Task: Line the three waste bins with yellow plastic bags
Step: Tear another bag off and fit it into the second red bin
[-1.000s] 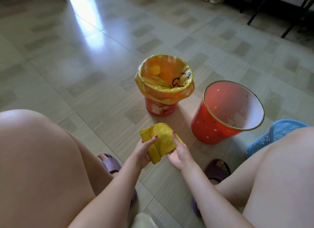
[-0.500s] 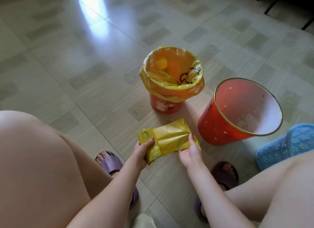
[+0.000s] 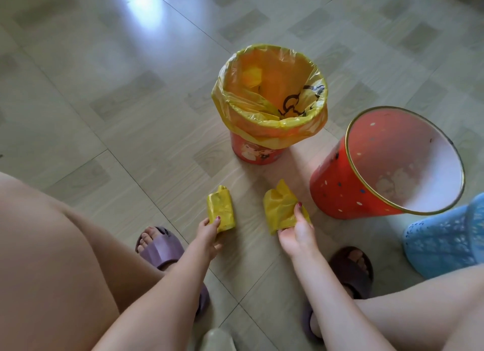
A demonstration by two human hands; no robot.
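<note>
A small red bin [image 3: 258, 151] stands ahead of me, lined with a yellow bag [image 3: 272, 123] folded over its rim. To its right a larger red dotted bin [image 3: 348, 191] with a gold rim stands unlined. A blue perforated bin [image 3: 445, 235] lies at the right edge, partly hidden by my knee. My left hand [image 3: 208, 234] grips a folded roll of yellow bags [image 3: 221, 210]. My right hand [image 3: 297, 229] pinches a separate folded yellow bag [image 3: 281, 209] just left of the larger red bin.
I sit low with both knees wide; my feet in purple slippers [image 3: 159, 248] rest on the tiled floor [image 3: 110, 109]. A pale rounded object [image 3: 218, 339] shows at the bottom edge. Bright glare lies on the floor at the far left.
The single yellow bundle held between both hands has come apart into two pieces. My hands have moved away from each other, one piece in each. The view tilted downward.
</note>
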